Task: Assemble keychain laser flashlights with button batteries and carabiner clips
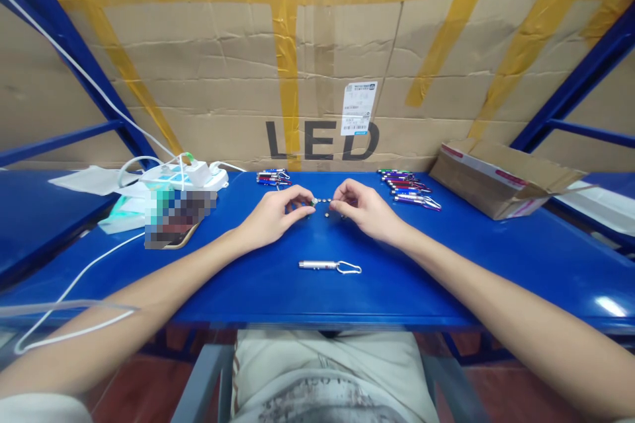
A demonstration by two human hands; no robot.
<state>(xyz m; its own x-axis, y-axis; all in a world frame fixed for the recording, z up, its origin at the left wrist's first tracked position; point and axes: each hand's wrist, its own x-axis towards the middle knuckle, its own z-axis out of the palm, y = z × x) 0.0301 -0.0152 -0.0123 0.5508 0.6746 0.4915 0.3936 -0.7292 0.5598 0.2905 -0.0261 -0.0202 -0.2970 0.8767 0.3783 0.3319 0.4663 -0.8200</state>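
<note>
Small round silvery discs (324, 200) lie in a short row on the glossy blue tabletop (248, 291), midway between its left and right sides and nearer the far edge than the near one. Another small disc (327, 215) sits just nearer than the row; such a layout probably keeps tiny pieces countable and easy to pick up singly.

The left hand (275, 215) is at the row's left end, thumb and forefinger tips close together with a disc at them; whether they grip it I cannot tell. The right hand (370, 211) curls at the right end, its fingertips by the last disc, their closure hidden. Both forearms slant in from the near edge, seemingly to steady fine finger work.

A slim silver metal penlight with a carabiner clip (320, 265) lies alone between the discs and the near edge, perhaps set apart to stay within reach.

Near the far edge, a small stack of coloured penlights (274, 177) lies beyond the left hand and a larger multicoloured group of penlights (407, 188) beyond the right, likely bunched to leave working room. An open brown cardboard box (489, 178) stands towards the far right corner; a white power strip (163, 178) and a phone in a tan case (181, 218) lie towards the far left corner.
</note>
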